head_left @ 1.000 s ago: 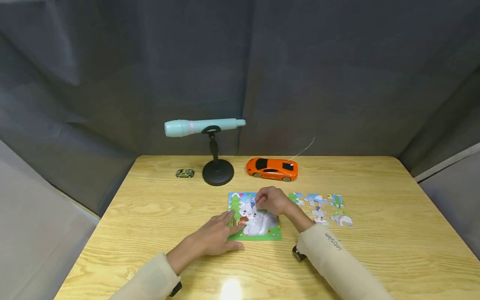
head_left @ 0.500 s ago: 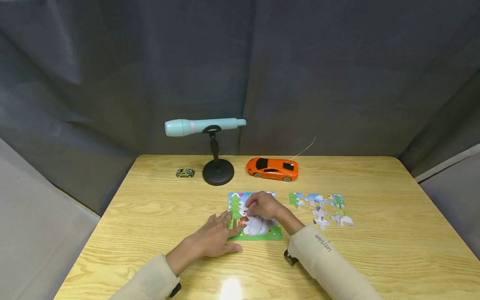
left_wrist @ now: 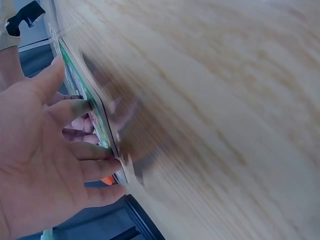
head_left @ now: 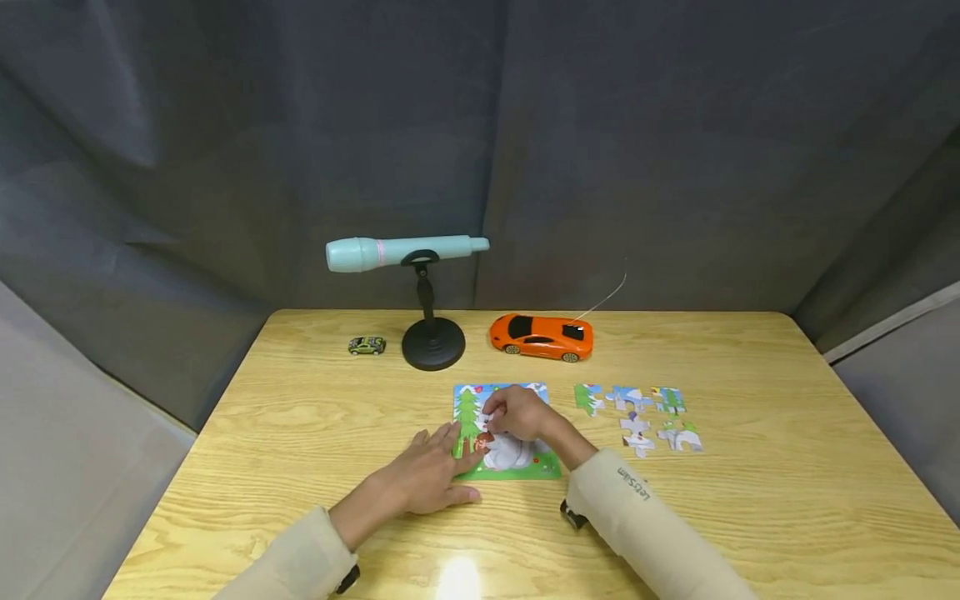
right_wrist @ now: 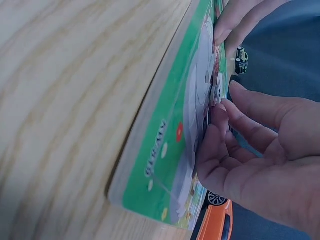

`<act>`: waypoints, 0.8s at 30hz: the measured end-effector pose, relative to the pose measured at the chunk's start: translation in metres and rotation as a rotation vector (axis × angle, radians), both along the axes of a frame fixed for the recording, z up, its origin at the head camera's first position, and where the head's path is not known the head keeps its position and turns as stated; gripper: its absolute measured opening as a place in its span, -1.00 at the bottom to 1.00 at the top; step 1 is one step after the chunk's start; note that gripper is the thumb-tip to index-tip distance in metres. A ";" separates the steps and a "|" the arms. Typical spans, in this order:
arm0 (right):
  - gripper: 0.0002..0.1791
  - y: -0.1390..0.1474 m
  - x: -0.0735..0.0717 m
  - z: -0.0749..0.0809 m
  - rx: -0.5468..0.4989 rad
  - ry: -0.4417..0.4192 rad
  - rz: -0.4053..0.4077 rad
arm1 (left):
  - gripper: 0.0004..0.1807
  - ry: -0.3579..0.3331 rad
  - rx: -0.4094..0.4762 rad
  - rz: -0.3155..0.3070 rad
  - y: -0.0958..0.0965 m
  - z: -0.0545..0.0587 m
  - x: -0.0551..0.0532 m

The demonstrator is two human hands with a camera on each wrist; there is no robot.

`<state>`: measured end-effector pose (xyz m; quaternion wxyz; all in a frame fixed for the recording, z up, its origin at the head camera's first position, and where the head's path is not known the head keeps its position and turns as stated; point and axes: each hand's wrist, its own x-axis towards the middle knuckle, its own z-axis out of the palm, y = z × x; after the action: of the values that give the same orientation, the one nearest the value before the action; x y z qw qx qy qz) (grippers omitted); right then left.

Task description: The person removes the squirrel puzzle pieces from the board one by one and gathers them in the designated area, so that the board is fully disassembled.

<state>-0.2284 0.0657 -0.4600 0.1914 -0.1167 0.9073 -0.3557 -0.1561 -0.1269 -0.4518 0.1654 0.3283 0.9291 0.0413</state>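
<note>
The puzzle board (head_left: 517, 468), with a squirrel picture, lies flat on the wooden table. My left hand (head_left: 427, 473) rests on its left edge with the fingers spread; in the left wrist view, the fingertips (left_wrist: 112, 167) touch the board's edge. Over the board's middle, my right hand (head_left: 519, 412) pinches a small puzzle piece (right_wrist: 215, 94) between thumb and fingers. That piece sits at the squirrel's face, slightly tilted against the board. Right of the board lie several loose puzzle pieces (head_left: 630, 398). My right hand hides part of the squirrel.
Behind the board stands an orange toy car (head_left: 542, 337) with a thin antenna. A light blue microphone (head_left: 408, 251) rests on a black stand (head_left: 433, 343). Further left is a small green toy car (head_left: 367, 345). A dark curtain (head_left: 390, 150) hangs behind the table (head_left: 315, 400).
My right hand has moved left and slightly toward me over the board, from the squirrel's ear to its face. My left hand has stayed in place on the board's edge.
</note>
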 end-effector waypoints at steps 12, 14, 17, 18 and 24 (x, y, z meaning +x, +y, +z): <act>-0.89 0.001 0.002 0.003 -0.063 -0.004 -0.009 | -0.32 -0.014 0.002 0.007 0.001 0.002 0.001; -0.91 0.000 0.001 0.002 -0.070 0.017 -0.011 | -0.32 -0.019 0.004 0.011 0.001 0.002 0.001; -0.95 -0.001 0.001 0.002 -0.085 0.041 -0.020 | -0.32 -0.019 0.006 0.013 0.001 0.002 0.000; -0.95 -0.001 0.001 0.001 -0.092 0.047 -0.024 | -0.32 -0.017 0.005 0.013 0.001 0.002 -0.001; -0.95 -0.002 0.001 0.001 -0.104 0.044 -0.033 | -0.33 -0.012 -0.006 0.014 0.002 0.003 -0.001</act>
<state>-0.2278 0.0638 -0.4593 0.1593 -0.1195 0.8934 -0.4027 -0.1570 -0.1248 -0.4492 0.1717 0.3211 0.9304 0.0414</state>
